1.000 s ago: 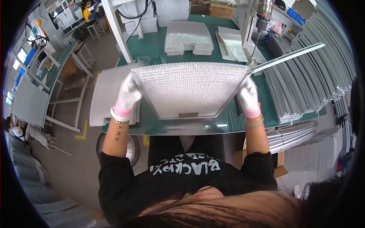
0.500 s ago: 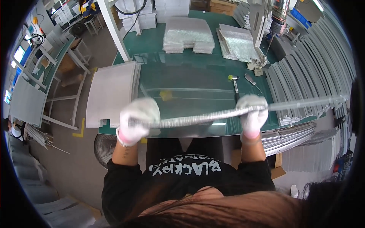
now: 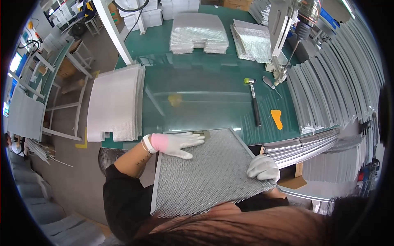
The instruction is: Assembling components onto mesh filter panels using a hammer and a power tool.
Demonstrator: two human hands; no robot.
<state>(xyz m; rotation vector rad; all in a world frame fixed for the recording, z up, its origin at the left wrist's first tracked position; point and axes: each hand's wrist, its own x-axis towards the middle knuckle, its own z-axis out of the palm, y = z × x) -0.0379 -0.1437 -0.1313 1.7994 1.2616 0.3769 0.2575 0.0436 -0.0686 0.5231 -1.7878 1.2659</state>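
Left hand flat, right hand curled on a mesh panel

The left hand lies open at the panel's 11 o'clock, fingers spread and gripping nothing. The right hand seems to hold the panel's edge at 3 o'clock. The panel sits at 6 o'clock of the green surface, mostly past its near edge, over the lap.

It could slip down if the right hand lets go, because the flat palm can't hold it. Pushing hard could dent the mesh.

From the panel, the hammer is at 1 o'clock, the orange scraper at 2, and a sheet stack at 10.
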